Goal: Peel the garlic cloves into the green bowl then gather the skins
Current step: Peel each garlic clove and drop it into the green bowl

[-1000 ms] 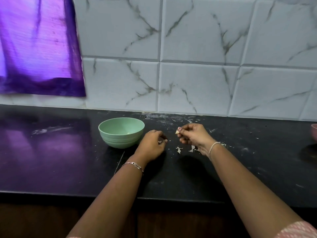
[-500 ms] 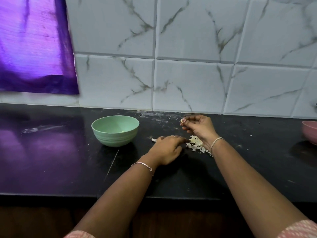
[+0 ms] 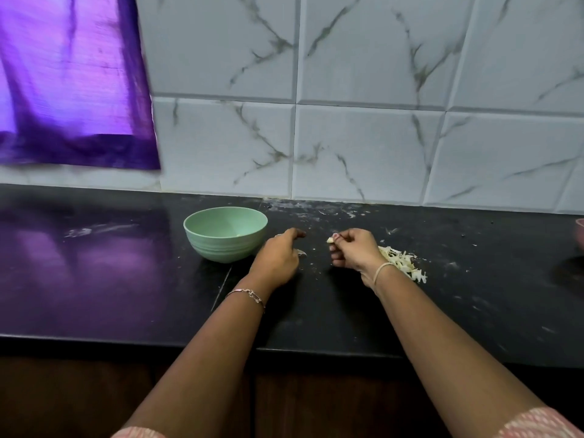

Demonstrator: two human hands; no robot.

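Observation:
The green bowl (image 3: 221, 249) stands on the black counter (image 3: 316, 314), with a small pale clove (image 3: 240, 234) inside near its right wall. My left hand (image 3: 278, 257) rests on the counter just right of the bowl, forefinger stretched out and the other fingers curled over a pale scrap of skin (image 3: 301, 253). My right hand (image 3: 355, 252) is a short gap to the right and pinches a garlic clove (image 3: 330, 239) at its fingertips. A heap of garlic skins (image 3: 403, 263) lies behind my right wrist.
Small skin flecks and white dust dot the counter near the tiled wall (image 3: 363, 147). A pink bowl (image 3: 580, 237) shows at the right edge. A purple curtain (image 3: 72, 83) hangs at the upper left. The counter's front edge runs below my forearms.
My left hand pushed loose skins right into a heap, then drew back left beside the bowl. My right hand kept the clove pinched and came down closer to the counter.

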